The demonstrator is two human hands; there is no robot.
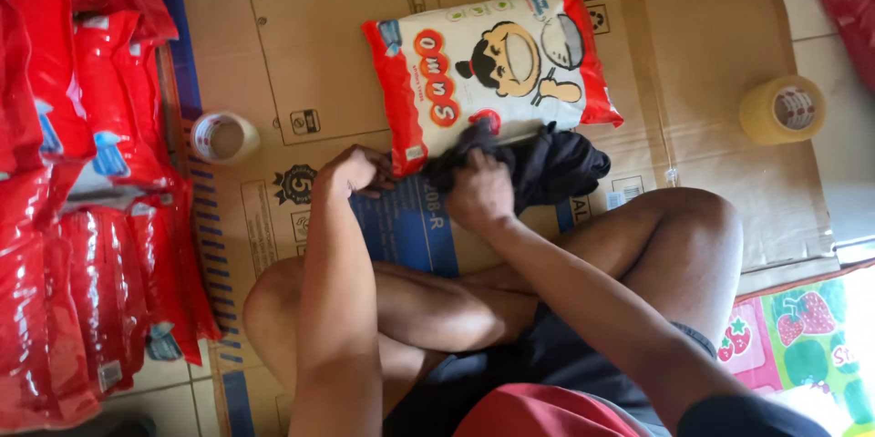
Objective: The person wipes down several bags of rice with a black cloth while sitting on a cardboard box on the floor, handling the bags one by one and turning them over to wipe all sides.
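Rice bag (497, 68), white with red ends and a cartoon face, flat on cardboard sheets (319, 27) spread over the floor, just far of both hands. Long axis running left to right across the scene, slightly tilted, right end a little farther than the left. No worktop; everything at floor level.

Nearest: crossed bare legs (437, 309) and dark shorts, forearms reaching away over them toward the bag.

Next out: left hand (354, 171) curled nearly closed, knuckles up, fingertips at the bag's near left corner; touching the red edge there, though whether pinching the plastic or only resting on it cannot be told. Right hand (478, 191) closed around a bunch of dark cloth (547, 168), pressed against the bag's near long edge about midway along. Rest of the cloth heaped just right of that hand, overlapping the edge of the bag. Both hands about equally close to the bag, left at the corner, right at the middle of the near side.

Farther and to the sides: white tape roll (223, 136) left of the left hand, well apart from the bag; yellowish tape roll (784, 109) on the far right, off the cardboard's main sheet. Stack of red packages (82, 173) along the left edge. Strawberry-print mat (802, 328) at near right.
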